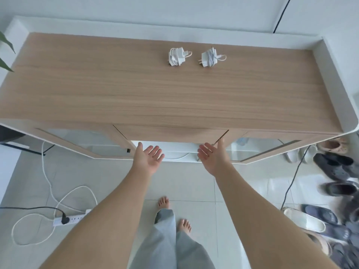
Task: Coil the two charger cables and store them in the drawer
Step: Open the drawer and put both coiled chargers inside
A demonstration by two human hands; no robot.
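Two white chargers lie side by side on the far part of the wooden cabinet top [136,90]. Each has its cable wound around the plug body: the left charger [177,56] and the right charger [210,57]. The drawer front [171,133] sits shut in the middle of the cabinet's near face. My left hand [148,157] and my right hand [210,155] are palm-up just below the drawer's lower edge, fingers spread, holding nothing. Whether the fingertips touch the drawer I cannot tell.
Glass-fronted compartments flank the drawer. On the tiled floor a white power strip [71,220] with looping cables lies at the left. Several shoes and slippers [334,167] crowd the right. A plant leaf [5,43] pokes in at the far left. My bare feet stand below.
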